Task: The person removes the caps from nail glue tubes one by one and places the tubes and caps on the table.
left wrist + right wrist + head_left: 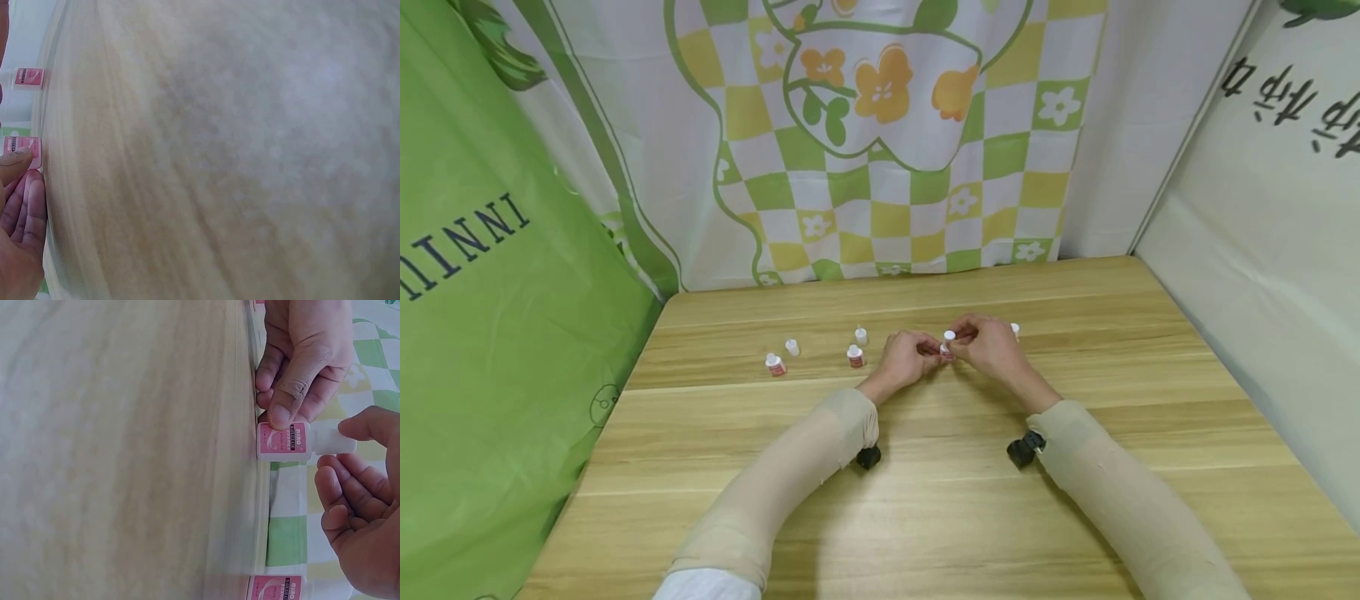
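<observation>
A small nail glue bottle (pixel 284 447) with a pink label and white cap (pixel 334 439) stands upright on the table. My left hand (pixel 907 358) pinches its body low down, the thumb (pixel 281 415) against the label. At the top, my right hand (pixel 992 348) holds the cap between thumb and fingers. In the left wrist view the same bottle (pixel 22 145) shows beside the left thumb. Just right of the right hand is another labelled bottle (pixel 275 589), mostly hidden by that hand in the head view.
To the left stand two more bottles, one nearer (pixel 856 357) and one farther left (pixel 776 365). Behind them are two small white pieces (pixel 861 335) (pixel 792 347), probably caps. A patterned curtain (pixel 880 208) hangs behind the wooden table (pixel 925 517).
</observation>
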Demonstrator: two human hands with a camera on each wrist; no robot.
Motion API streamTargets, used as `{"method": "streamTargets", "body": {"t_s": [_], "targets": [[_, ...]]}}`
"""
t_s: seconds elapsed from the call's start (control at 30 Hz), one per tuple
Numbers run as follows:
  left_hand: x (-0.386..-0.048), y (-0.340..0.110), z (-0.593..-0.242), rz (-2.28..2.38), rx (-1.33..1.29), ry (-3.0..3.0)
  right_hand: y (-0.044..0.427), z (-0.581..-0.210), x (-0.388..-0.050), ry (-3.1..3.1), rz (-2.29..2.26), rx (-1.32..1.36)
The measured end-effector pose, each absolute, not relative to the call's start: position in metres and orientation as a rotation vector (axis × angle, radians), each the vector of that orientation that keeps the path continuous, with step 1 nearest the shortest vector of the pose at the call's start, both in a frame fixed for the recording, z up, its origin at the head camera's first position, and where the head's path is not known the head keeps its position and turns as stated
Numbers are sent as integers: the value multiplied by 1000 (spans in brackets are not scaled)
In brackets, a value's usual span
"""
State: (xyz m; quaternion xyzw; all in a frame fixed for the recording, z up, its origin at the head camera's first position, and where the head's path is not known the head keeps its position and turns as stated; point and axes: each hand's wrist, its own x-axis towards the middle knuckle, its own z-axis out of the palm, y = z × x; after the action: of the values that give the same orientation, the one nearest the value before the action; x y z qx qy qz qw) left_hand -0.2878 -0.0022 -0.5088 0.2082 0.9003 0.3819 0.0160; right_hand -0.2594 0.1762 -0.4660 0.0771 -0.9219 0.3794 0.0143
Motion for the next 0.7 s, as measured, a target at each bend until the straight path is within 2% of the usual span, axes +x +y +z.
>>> {"method": "streamTargets", "body": {"t_s": [0.7], "targets": [[-288, -2, -510, 1201, 637, 2794, 176, -468, -261, -2869, 1180, 227]]}}
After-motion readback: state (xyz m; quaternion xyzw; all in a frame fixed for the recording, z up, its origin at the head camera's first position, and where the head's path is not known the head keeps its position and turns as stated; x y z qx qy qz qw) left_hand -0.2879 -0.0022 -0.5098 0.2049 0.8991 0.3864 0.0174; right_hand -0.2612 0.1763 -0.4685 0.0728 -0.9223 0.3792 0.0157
